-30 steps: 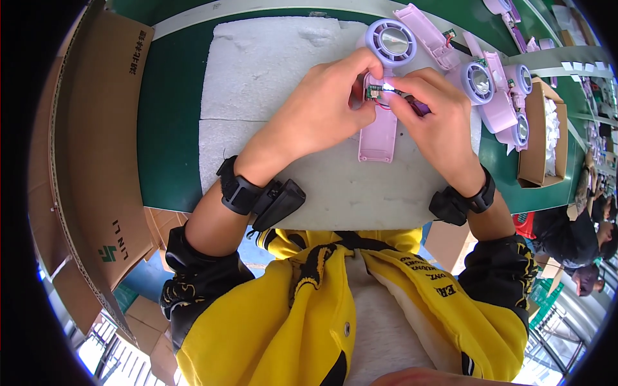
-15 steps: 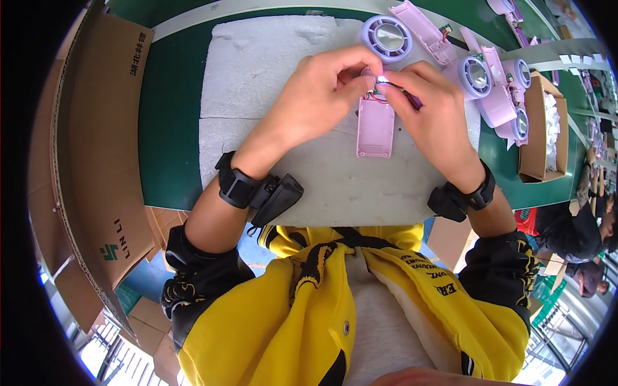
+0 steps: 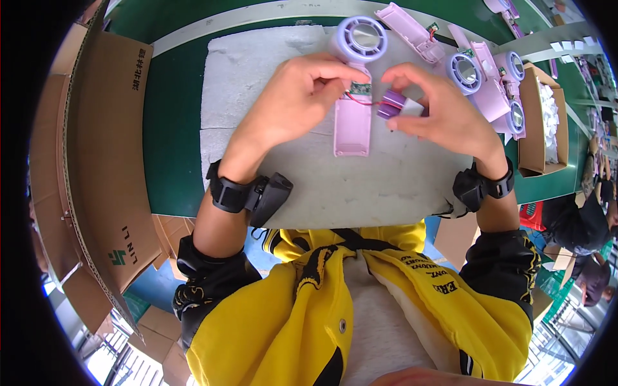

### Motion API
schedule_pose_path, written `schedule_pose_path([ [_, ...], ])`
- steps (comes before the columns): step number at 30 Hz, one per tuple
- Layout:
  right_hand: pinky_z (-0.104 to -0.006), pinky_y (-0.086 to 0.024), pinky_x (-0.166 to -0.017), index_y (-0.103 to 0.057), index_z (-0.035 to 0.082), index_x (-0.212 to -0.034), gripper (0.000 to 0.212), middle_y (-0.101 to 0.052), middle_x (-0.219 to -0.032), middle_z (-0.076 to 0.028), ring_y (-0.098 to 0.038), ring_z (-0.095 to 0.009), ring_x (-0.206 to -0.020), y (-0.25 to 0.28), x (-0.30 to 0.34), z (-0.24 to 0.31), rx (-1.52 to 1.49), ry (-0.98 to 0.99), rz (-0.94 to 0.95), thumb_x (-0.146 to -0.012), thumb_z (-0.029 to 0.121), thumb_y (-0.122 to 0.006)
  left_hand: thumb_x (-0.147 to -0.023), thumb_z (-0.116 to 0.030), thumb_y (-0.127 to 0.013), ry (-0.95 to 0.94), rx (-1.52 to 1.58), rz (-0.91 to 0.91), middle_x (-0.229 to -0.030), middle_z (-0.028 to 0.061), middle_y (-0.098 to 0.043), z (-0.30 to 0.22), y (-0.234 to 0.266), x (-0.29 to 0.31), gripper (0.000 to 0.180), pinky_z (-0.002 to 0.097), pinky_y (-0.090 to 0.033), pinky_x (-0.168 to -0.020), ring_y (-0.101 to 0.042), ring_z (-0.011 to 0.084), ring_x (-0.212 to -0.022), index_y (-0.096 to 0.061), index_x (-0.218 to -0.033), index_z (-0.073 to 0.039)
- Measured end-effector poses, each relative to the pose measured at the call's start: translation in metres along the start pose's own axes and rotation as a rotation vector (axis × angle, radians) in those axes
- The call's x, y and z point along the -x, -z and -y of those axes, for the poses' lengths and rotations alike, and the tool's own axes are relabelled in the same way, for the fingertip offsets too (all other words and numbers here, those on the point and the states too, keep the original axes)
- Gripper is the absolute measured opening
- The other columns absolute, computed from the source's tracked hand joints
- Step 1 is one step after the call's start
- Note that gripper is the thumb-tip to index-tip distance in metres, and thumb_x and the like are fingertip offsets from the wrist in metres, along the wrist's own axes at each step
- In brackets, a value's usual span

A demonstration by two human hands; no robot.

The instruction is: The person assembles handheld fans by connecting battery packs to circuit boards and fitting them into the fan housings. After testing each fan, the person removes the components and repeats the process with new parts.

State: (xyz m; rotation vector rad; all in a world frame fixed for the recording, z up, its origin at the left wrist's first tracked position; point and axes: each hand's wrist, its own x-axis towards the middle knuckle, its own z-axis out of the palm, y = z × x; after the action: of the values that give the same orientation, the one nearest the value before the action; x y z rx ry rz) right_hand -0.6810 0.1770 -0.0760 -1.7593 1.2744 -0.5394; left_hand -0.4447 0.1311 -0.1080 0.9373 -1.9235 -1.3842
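Observation:
A lilac handheld fan (image 3: 353,128) lies on the foam board with its handle shell open and its round head away from me. My left hand (image 3: 293,96) pinches the fan's neck beside a green circuit board (image 3: 362,89). Red wire (image 3: 360,101) runs from the board to a purple cylindrical battery (image 3: 391,104). My right hand (image 3: 457,112) holds this battery just right of the handle, thumb below and index finger raised and curled above it. A whitish patch shows at the battery's right end, and the other fingers are partly hidden.
The white foam board (image 3: 257,48) covers the green table (image 3: 170,148). At the right lie more lilac fans (image 3: 465,74) and an open handle shell (image 3: 409,29), near a cardboard box (image 3: 531,148) of white pieces. A tall cardboard carton (image 3: 106,167) flanks the left. People sit far right.
My hands have drawn apart, and the right one now has the purple battery out beside the handle. The fan has shifted left, and its circuit board has come into view.

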Motion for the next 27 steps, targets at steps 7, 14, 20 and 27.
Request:
schedule_pose_path([
  [7, -0.0287, -0.048, -0.055, -0.06, 0.004, -0.103, 0.027, -0.063, -0.09, -0.008, -0.061, -0.017, -0.06, -0.002, 0.004, 0.001, 0.386, 0.197, -0.214, -0.08, 0.008, -0.075, -0.08, 0.008, -0.056, -0.046, 0.058, 0.023, -0.088, 0.0039, -0.066, -0.001, 0.011, 0.0, 0.033, 0.0249, -0.049, -0.071, -0.058, 0.0111, -0.074, -0.071, -0.107, -0.003],
  [14, -0.0375, -0.052, -0.062, -0.065, -0.001, -0.083, 0.012, -0.067, -0.092, -0.014, -0.063, -0.03, -0.067, -0.016, 0.01, 0.006, 0.562, 0.318, -0.267, -0.078, 0.006, -0.074, -0.076, 0.011, -0.057, 0.104, 0.104, 0.003, -0.087, 0.0035, -0.065, -0.003, 0.009, 0.001, 0.036, 0.0242, -0.049, -0.071, -0.058, 0.0095, -0.074, -0.071, -0.105, -0.004],
  [20, -0.0395, -0.052, -0.065, -0.066, -0.002, -0.079, 0.006, -0.068, -0.086, -0.016, -0.065, -0.033, -0.073, -0.022, 0.009, 0.013, 0.714, 0.287, -0.263, -0.077, 0.002, -0.07, -0.074, 0.006, -0.06, 0.166, 0.087, -0.004, -0.08, 0.0027, -0.064, -0.003, 0.006, 0.0, 0.034, 0.0239, -0.047, -0.067, -0.057, 0.009, -0.071, -0.072, -0.103, -0.006],
  [27, -0.0392, -0.052, -0.062, -0.066, -0.004, -0.078, 0.005, -0.068, -0.08, -0.016, -0.065, -0.034, -0.068, -0.024, 0.006, 0.013, 0.728, 0.185, -0.248, -0.076, 0.0, -0.067, -0.073, 0.002, -0.061, 0.142, 0.075, -0.007, -0.074, 0.0033, -0.063, 0.004, 0.002, -0.003, 0.034, 0.0251, -0.046, -0.063, -0.056, 0.0102, -0.066, -0.073, -0.103, -0.009],
])
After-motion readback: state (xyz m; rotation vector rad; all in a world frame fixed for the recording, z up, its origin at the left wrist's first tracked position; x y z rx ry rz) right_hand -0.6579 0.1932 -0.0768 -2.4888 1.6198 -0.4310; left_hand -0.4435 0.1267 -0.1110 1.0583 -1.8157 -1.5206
